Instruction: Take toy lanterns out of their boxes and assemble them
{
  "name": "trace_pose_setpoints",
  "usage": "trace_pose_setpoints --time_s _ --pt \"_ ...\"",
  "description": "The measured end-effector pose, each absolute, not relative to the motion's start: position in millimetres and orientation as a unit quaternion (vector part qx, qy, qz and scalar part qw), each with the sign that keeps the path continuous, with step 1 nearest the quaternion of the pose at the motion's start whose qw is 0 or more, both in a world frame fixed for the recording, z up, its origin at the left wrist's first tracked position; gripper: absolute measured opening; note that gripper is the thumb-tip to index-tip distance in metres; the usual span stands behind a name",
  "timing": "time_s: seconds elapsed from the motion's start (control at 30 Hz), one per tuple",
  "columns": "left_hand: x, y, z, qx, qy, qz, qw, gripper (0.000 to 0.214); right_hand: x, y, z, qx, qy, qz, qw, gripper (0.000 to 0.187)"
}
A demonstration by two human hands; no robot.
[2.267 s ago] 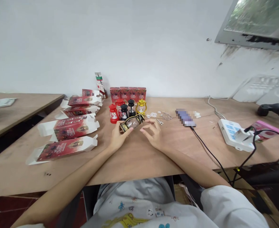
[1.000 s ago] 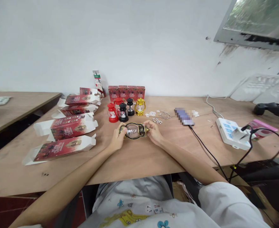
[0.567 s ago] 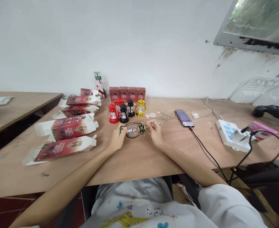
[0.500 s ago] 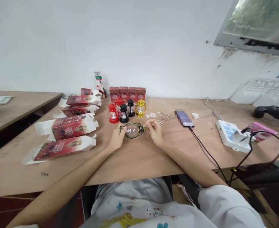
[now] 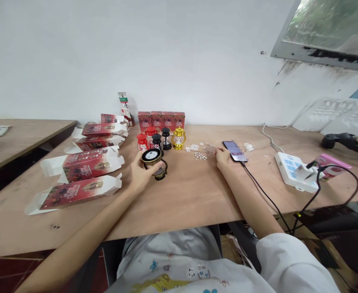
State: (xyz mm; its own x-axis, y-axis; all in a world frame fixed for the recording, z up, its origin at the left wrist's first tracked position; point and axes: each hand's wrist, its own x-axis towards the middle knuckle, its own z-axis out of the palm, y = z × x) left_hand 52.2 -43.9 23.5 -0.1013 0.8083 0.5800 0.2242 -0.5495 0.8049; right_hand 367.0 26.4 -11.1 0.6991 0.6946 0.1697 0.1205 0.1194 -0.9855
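My left hand [image 5: 140, 171] is closed around a small bronze lantern [image 5: 160, 176], which is tipped so that its round base with a white disc points up towards me. Its top end hangs low over the table. Over to the right, my right hand [image 5: 223, 157] has its fingers curled together at the edge of a small heap of thin wire pieces [image 5: 209, 148], beside a phone [image 5: 234, 151]. Whatever is between those fingertips is too small to make out. Small white round pieces [image 5: 201, 156] lie scattered between the hands.
Behind the left hand stand red lanterns [image 5: 142, 141], black lanterns [image 5: 166, 139] and a gold lantern [image 5: 178, 138], with red boxes [image 5: 168, 119] at the wall. Opened cartons [image 5: 81, 191] line the left. A power strip [image 5: 295, 171] and a charging cable [image 5: 264, 191] are right.
My right hand has left the lantern's top and moved right to the wire heap. My left hand has turned the lantern from lying sideways to base up, slightly leftward.
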Motion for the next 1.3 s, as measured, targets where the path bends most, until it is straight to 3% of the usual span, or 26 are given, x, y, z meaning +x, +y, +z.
trace_pose_setpoints --time_s 0.17,0.33,0.47,0.57,0.77,1.3 --pt "52 -52 26 0.697 0.385 0.596 0.100 0.043 372 28 -16 -0.676 -0.332 0.182 0.633 0.012" --pt "49 -53 20 0.760 0.350 0.544 0.058 0.048 375 26 -10 -0.696 -0.318 0.133 0.630 0.035" --pt "45 -47 12 0.815 0.335 0.472 -0.002 0.042 350 13 1 -0.661 -0.376 0.128 0.637 0.023" --pt "43 -42 8 0.845 0.325 0.425 -0.026 0.035 310 -12 8 -0.546 -0.513 0.140 0.648 0.019" --pt "42 -39 5 0.847 0.335 0.407 -0.074 0.031 246 -63 9 -0.353 -0.738 0.119 0.563 0.010" --pt "47 -45 9 0.877 0.306 0.355 -0.109 0.025 239 -71 4 -0.324 -0.776 0.092 0.533 0.011"
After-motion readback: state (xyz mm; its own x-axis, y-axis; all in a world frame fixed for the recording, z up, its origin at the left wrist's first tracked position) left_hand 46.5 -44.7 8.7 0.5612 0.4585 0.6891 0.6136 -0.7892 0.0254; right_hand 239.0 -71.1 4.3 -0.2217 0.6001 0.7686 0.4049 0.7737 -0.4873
